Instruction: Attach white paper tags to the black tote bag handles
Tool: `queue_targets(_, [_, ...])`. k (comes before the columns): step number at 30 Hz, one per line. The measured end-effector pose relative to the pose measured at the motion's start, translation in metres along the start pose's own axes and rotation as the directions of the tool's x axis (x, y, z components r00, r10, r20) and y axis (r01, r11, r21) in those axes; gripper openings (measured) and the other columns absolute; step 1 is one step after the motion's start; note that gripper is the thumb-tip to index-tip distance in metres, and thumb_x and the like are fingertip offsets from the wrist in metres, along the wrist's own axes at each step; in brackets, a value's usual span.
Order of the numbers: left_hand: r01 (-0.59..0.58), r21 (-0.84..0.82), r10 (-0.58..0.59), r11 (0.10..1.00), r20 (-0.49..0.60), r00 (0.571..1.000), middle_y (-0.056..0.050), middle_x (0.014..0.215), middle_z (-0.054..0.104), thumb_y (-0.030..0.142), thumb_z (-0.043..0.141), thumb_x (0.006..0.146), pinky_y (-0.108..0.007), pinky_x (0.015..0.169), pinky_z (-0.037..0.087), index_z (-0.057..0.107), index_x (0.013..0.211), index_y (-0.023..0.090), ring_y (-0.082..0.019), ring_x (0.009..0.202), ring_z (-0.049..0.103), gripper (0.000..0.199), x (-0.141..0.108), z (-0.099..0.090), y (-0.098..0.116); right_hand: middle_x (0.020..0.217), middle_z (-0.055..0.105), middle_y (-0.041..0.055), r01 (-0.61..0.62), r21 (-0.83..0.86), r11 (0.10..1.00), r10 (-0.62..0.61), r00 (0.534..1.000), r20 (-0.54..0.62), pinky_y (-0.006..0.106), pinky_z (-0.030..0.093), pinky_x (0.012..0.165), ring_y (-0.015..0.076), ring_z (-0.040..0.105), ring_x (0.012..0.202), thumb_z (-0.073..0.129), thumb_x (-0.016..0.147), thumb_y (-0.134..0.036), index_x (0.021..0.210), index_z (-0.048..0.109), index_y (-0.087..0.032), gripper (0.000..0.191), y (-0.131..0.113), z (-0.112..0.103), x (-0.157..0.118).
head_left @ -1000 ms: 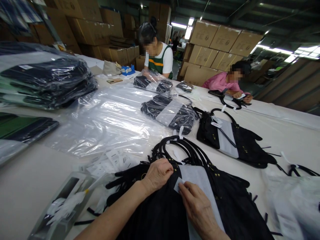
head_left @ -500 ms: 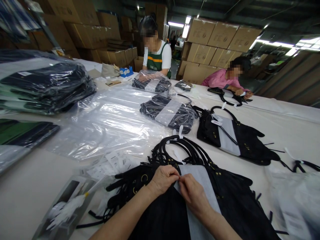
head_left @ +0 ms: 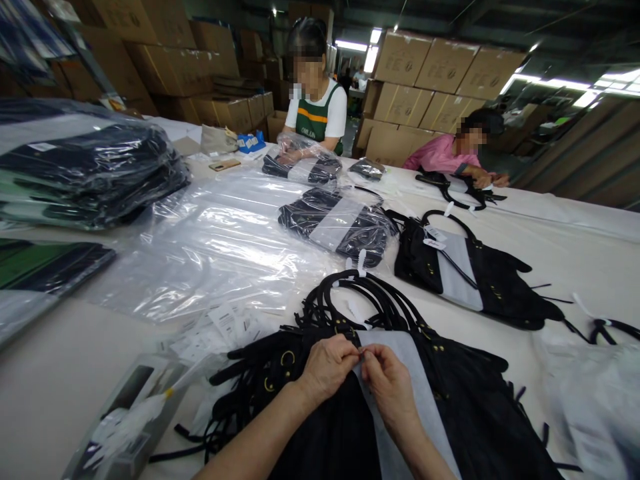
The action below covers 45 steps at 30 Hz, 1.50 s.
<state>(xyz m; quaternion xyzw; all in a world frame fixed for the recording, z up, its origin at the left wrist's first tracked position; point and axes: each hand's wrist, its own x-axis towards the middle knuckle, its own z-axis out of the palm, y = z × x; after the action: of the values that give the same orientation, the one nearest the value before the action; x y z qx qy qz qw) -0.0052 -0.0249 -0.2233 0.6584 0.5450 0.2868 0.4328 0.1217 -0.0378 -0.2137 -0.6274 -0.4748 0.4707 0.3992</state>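
A stack of black bags (head_left: 480, 407) lies in front of me, with a pale grey strip (head_left: 400, 347) across the top one and looped black handles (head_left: 395, 303) behind it. Over the strip's left edge, my left hand (head_left: 331, 363) and my right hand (head_left: 387, 377) meet fingertip to fingertip. Both are pinched closed. Whatever sits between the fingertips is too small to make out. White tag loops (head_left: 361, 263) stand up from the handles.
Clear plastic bags (head_left: 225, 233) spread beyond on the left, beside wrapped bags (head_left: 90, 167). A tray (head_left: 125, 420) with white tags is at the lower left. Another black bag (head_left: 510, 287) lies to the right. Two people (head_left: 320, 110) work across the white table (head_left: 595, 260).
My hands stay pinched together at almost the same spot, the right one turned slightly. The person in the apron has raised their head a little.
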Motion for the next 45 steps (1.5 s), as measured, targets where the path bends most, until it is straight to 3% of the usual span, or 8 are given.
queue_targets(5, [0.02, -0.077, -0.025, 0.997, -0.058, 0.998, 0.002, 0.066, 0.054, 0.014, 0.051, 0.076, -0.021, 0.061, 0.037, 0.065, 0.063, 0.018, -0.011, 0.065, 0.053, 0.02, -0.003, 0.002, 0.003, 0.051, 0.052, -0.0039, -0.05, 0.213, 0.976, 0.057, 0.998, -0.029, 0.022, 0.035, 0.042, 0.0084, 0.043, 0.042, 0.056, 0.069, -0.042, 0.068, 0.053, -0.017, 0.025, -0.002, 0.009, -0.004])
queue_targets(14, [0.1, -0.192, -0.131, 0.976, -0.155, 0.979, 0.003, 0.061, 0.049, 0.016, 0.05, 0.073, -0.022, 0.058, 0.034, 0.061, 0.054, 0.018, -0.01, 0.061, 0.049, 0.022, -0.002, 0.008, 0.009, 0.048, 0.049, -0.0048, -0.022, 0.133, 0.991, 0.032, 0.997, -0.069, 0.022, 0.034, 0.039, 0.0092, 0.041, 0.04, 0.055, 0.068, -0.046, 0.074, 0.058, -0.016, 0.031, -0.004, 0.013, -0.007])
queue_targets(21, [0.066, -0.222, -0.097, 0.973, -0.132, 0.986, 0.003, 0.058, 0.048, 0.018, 0.049, 0.072, -0.021, 0.057, 0.034, 0.058, 0.049, 0.017, -0.01, 0.058, 0.047, 0.025, -0.004, 0.006, 0.005, 0.046, 0.049, -0.0049, -0.092, 0.144, 0.985, 0.103, 0.992, -0.075, 0.021, 0.032, 0.036, 0.0085, 0.04, 0.038, 0.059, 0.064, -0.047, 0.07, 0.057, -0.016, 0.031, -0.002, 0.017, -0.007])
queue_targets(25, [0.062, -0.268, -0.094, 0.961, -0.107, 0.99, 0.002, 0.061, 0.053, 0.021, 0.052, 0.071, -0.021, 0.058, 0.038, 0.064, 0.057, 0.017, -0.01, 0.059, 0.05, 0.019, -0.005, -0.001, 0.0, 0.047, 0.049, -0.0048, -0.024, 0.093, 0.995, 0.03, 0.997, -0.066, 0.021, 0.032, 0.037, 0.0082, 0.039, 0.038, 0.057, 0.068, -0.049, 0.069, 0.056, -0.017, 0.032, -0.003, 0.016, -0.008])
queue_targets(30, [0.175, -0.503, -0.262, 0.847, -0.106, 0.959, 0.004, 0.055, 0.054, 0.023, 0.058, 0.067, -0.02, 0.044, 0.035, 0.066, 0.079, 0.015, -0.007, 0.042, 0.043, 0.017, -0.006, -0.004, 0.0, 0.047, 0.051, -0.0041, -0.045, 0.179, 0.983, 0.054, 0.998, -0.043, 0.022, 0.034, 0.039, 0.0085, 0.041, 0.039, 0.058, 0.069, -0.05, 0.068, 0.056, -0.017, 0.033, -0.001, 0.012, -0.008])
queue_targets(37, [-0.048, -0.102, 0.026, 0.994, -0.208, 0.978, -0.001, 0.072, 0.059, 0.019, 0.045, 0.08, -0.022, 0.065, 0.043, 0.066, 0.075, 0.018, -0.012, 0.07, 0.055, 0.021, -0.012, 0.001, 0.002, 0.048, 0.055, -0.0034, -0.164, 0.418, 0.894, 0.165, 0.986, 0.032, 0.019, 0.034, 0.042, 0.0066, 0.044, 0.042, 0.068, 0.062, -0.047, 0.067, 0.058, -0.015, 0.033, 0.002, 0.008, -0.005])
queue_targets(40, [-0.102, 0.069, 0.113, 0.992, -0.186, 0.976, -0.002, 0.071, 0.055, 0.017, 0.041, 0.082, -0.022, 0.061, 0.042, 0.065, 0.076, 0.018, -0.012, 0.067, 0.053, 0.025, -0.013, 0.004, -0.001, 0.049, 0.056, -0.0025, -0.179, 0.435, 0.882, 0.169, 0.984, 0.062, 0.019, 0.036, 0.044, 0.0068, 0.046, 0.043, 0.07, 0.06, -0.045, 0.065, 0.059, -0.015, 0.033, 0.002, 0.006, -0.003])
queue_targets(45, [-0.129, 0.128, 0.151, 0.983, -0.18, 0.972, -0.001, 0.07, 0.054, 0.017, 0.04, 0.084, -0.021, 0.06, 0.042, 0.064, 0.075, 0.018, -0.012, 0.066, 0.052, 0.026, -0.013, 0.005, -0.004, 0.049, 0.058, -0.0019, -0.186, 0.428, 0.884, 0.179, 0.982, 0.058, 0.02, 0.038, 0.044, 0.0076, 0.048, 0.043, 0.071, 0.058, -0.047, 0.065, 0.06, -0.014, 0.035, 0.002, 0.007, -0.001])
